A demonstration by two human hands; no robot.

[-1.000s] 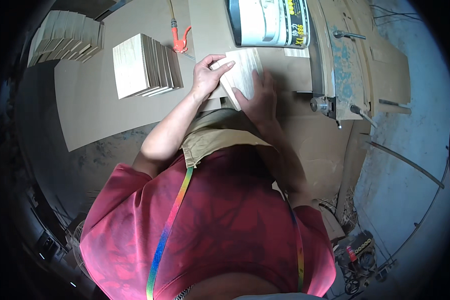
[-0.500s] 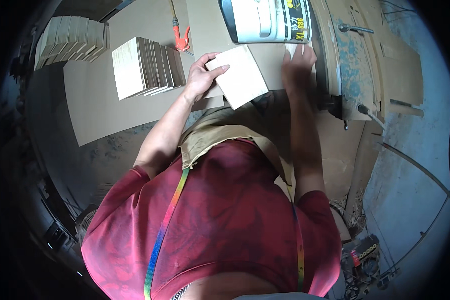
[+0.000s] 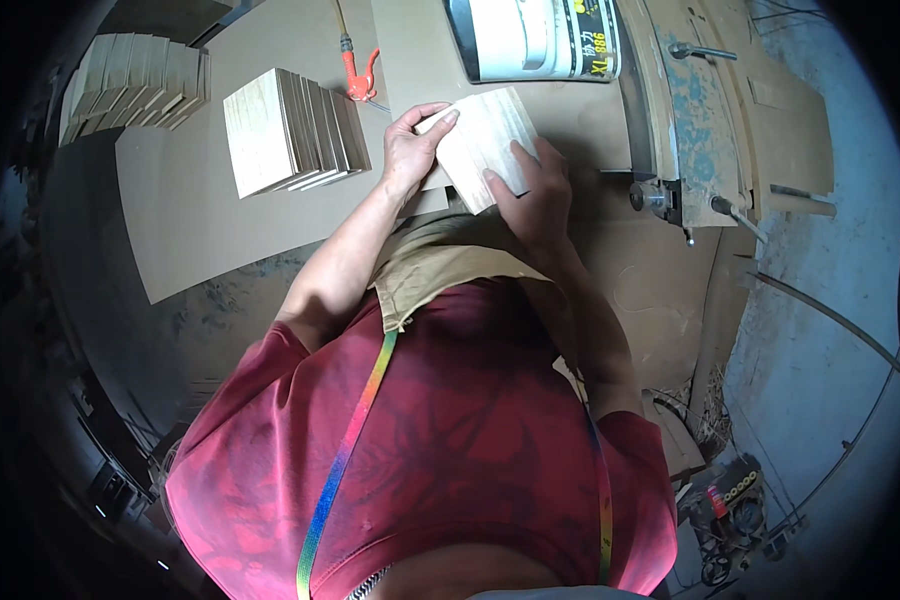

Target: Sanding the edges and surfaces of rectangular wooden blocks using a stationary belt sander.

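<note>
A pale, square wooden board point(image 3: 475, 155) is tilted in front of my body, above the table's near edge. My left hand point(image 3: 410, 145) grips its upper left side, thumb on the face and fingers behind. Over the board's right part lies my right hand point(image 3: 538, 190), thumb and fingers bent around a pale, thin piece point(image 3: 508, 168) against the face. What kind of piece this is, I cannot make out.
Left of my hands, a row of similar boards point(image 3: 295, 135) stands on the brown sheet-covered table point(image 3: 185, 215), with another row point(image 3: 135, 80) farther left. A red air blow gun point(image 3: 360, 75) lies behind. A white bucket point(image 3: 535, 40) stands at the back; machine parts point(image 3: 695, 120) are right.
My right hand has come from the white piece beside the bucket, left and nearer, onto the board. That white piece no longer shows there. My left hand keeps its hold.
</note>
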